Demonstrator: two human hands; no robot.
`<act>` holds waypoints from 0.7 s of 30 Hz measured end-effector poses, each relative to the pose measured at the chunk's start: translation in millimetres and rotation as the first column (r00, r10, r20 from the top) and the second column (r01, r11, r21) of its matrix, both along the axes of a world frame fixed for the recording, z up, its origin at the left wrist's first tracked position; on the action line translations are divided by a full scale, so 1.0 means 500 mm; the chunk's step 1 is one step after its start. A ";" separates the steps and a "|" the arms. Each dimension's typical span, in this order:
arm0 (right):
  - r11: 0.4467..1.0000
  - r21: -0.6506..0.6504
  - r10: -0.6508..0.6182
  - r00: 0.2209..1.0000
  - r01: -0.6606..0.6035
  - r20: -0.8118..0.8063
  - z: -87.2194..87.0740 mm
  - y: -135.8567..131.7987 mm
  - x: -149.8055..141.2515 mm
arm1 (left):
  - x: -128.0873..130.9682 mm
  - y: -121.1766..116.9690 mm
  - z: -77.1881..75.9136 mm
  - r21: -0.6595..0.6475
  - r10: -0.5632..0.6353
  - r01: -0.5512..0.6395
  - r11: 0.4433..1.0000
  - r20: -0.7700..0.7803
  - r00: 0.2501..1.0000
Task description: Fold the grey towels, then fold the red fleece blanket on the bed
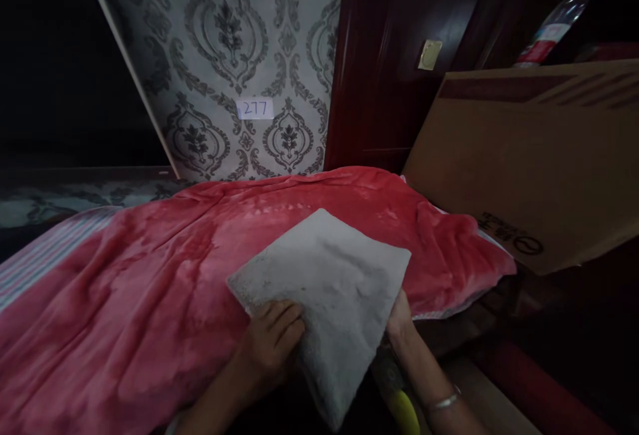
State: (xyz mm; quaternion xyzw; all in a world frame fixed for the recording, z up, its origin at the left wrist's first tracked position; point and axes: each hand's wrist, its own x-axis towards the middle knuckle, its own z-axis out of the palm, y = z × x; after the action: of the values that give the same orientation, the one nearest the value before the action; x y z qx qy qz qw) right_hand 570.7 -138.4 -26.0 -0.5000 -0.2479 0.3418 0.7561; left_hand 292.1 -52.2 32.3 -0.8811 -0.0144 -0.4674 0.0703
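A pale grey, roughly square cloth is held up in front of me, tilted so one corner points down. It looks fairly flat, with soft dents on its surface. My left hand is closed on the lower left edge, its fingers curled over the front. On the right edge, my right hand grips from behind, and most of its fingers are hidden by the cloth. Under and beyond the cloth lies a red plush blanket.
A large cardboard box stands at the right, with a red-capped bottle behind its top edge. Beside my right forearm is a dark object with a yellow end. A patterned wall bears a paper label reading 277.
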 end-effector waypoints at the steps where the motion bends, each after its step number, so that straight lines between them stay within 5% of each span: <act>1: 1.000 0.010 -0.019 0.996 0.020 -0.092 -0.003 -0.015 -0.012 | 0.002 -0.009 -0.004 -0.013 -0.004 0.004 1.000 -0.002 1.000; 5: 0.998 0.018 -0.053 0.903 0.067 -0.426 -0.007 -0.060 -0.062 | 0.004 -0.032 0.000 -0.079 0.008 -0.009 0.997 -0.014 1.000; 14: 1.000 -0.026 -0.009 0.840 -0.006 -0.542 -0.029 -0.096 -0.101 | 0.007 -0.078 -0.023 -0.174 -0.002 0.005 0.985 0.018 1.000; 21: 0.994 -0.102 -0.032 0.828 -0.030 -0.560 -0.045 -0.110 -0.097 | -0.007 -0.105 -0.075 -0.225 0.018 -0.018 0.974 -0.001 1.000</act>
State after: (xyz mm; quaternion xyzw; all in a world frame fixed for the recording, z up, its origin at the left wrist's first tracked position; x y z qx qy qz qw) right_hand 522.4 -193.2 -48.5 -0.4175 0.0036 0.4857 0.7680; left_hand 288.7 -104.9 -5.3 -0.8831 -0.0752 -0.4625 -0.0259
